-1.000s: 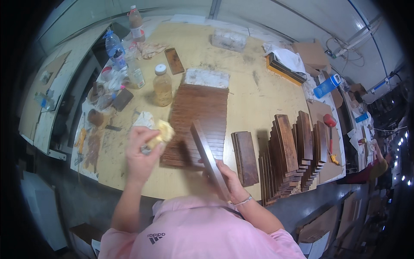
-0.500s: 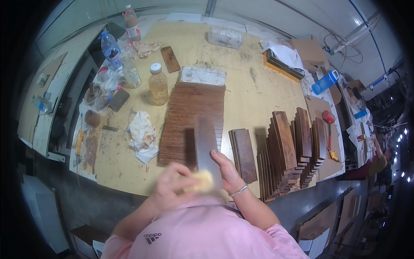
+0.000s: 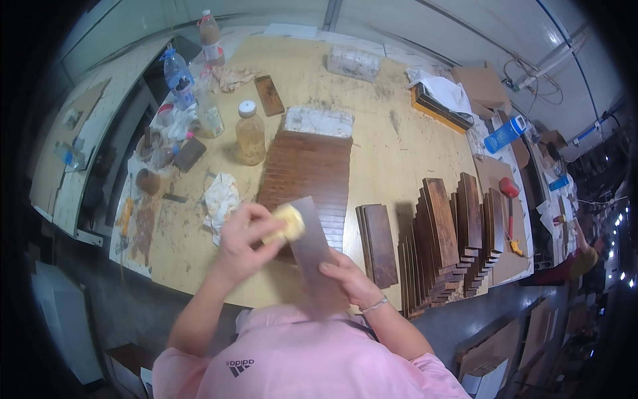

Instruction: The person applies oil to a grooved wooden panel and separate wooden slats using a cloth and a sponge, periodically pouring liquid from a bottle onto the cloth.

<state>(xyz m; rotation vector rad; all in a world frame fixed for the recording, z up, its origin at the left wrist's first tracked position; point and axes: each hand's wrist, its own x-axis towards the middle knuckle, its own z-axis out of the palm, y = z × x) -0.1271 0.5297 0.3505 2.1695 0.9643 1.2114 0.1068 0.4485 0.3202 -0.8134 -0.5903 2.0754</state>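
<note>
My left hand [image 3: 244, 243] pinches a pale yellow sponge [image 3: 286, 225] against the left edge of a dark brown wooden plank [image 3: 312, 249]. The plank is tilted in front of my chest, its lower end blurred. Gripping its right edge is my right hand [image 3: 349, 278], thumb on the face and the other fingers partly hidden behind. Just beyond lies a long row of overlapping brown planks [image 3: 309, 166], ending at a whitish block [image 3: 319, 122]. A short stack of dark planks [image 3: 377, 245] rests to the right of my right hand.
Leaning stacks of planks [image 3: 438, 233] stand at the table's right, beside a red-headed mallet [image 3: 509, 187]. A capped bottle of amber liquid [image 3: 250, 136] and a crumpled stained cloth [image 3: 220, 199] are on the left. Farther back sit more bottles [image 3: 178, 76] and a foil-like block [image 3: 353, 63].
My left hand and the sponge have moved up and left, from the plank's lower face to its left edge. The plank has tilted, its lower end now nearer my chest.
</note>
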